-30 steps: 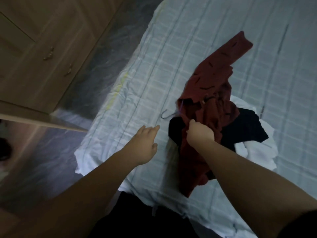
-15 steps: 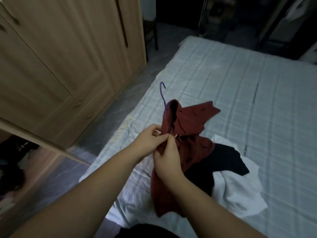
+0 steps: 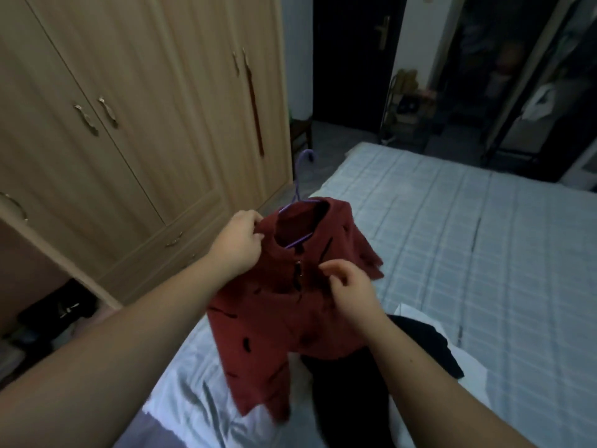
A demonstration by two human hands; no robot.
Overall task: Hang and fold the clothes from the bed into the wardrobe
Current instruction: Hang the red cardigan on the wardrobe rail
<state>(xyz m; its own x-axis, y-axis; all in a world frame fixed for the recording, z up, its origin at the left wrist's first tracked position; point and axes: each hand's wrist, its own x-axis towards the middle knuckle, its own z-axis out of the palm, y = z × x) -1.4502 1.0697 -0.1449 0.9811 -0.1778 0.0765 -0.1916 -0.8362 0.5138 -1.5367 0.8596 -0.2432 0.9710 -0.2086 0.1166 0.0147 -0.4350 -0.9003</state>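
Observation:
A dark red shirt [image 3: 268, 321] with black marks hangs on a purple hanger [image 3: 298, 185], held up above the near corner of the bed [image 3: 468, 253]. My left hand [image 3: 239, 244] grips the shirt's left shoulder beside the collar. My right hand [image 3: 350, 286] pinches the shirt's front just right of the zip. The hanger's hook sticks up above the collar and part of its bar shows inside the neck opening. A black garment [image 3: 420, 344] and a white one [image 3: 465, 386] lie on the bed under my right arm.
The wooden wardrobe [image 3: 135, 130] stands on the left with its upper doors closed; one door at the far left stands ajar over dark items on the floor. A dark doorway [image 3: 352, 59] and a rack with clutter [image 3: 410, 105] are beyond the bed.
The red shirt has been lifted off the bed and spread on the hanger. My left hand moved to its shoulder and my right to its front. My view tilted up toward the wardrobe.

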